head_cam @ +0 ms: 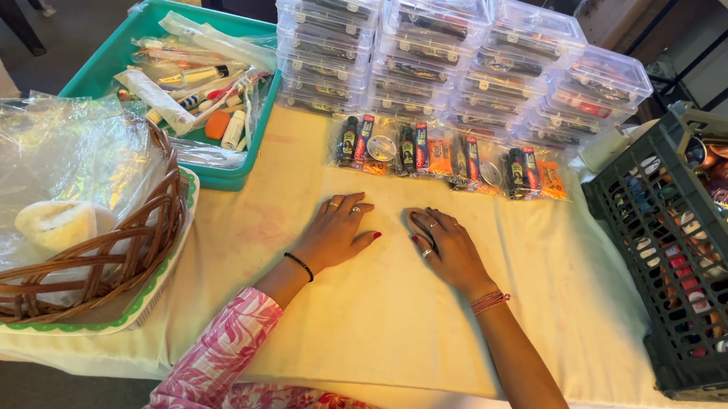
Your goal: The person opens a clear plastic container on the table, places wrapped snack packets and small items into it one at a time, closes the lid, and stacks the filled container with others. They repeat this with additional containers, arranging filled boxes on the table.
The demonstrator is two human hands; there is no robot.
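Both hands are lying flat and empty, fingers loosely spread, left hand (pixel 338 229) beside right hand (pixel 450 249), on the cream tablecloth (pixel 388 317), with the row of clear packets (pixel 451 158) lying nearest, toward the tabletop's far edge.

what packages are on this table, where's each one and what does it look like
Clear lidded boxes: stacked in rows at the table's far edge.
Clear packets: row before the boxes, holding small dark bottles and orange sachets.
Green tray: far left, wrapped tubes inside.
Wicker basket: left, clear bags inside.
Dark crate: right, colourful sachets.
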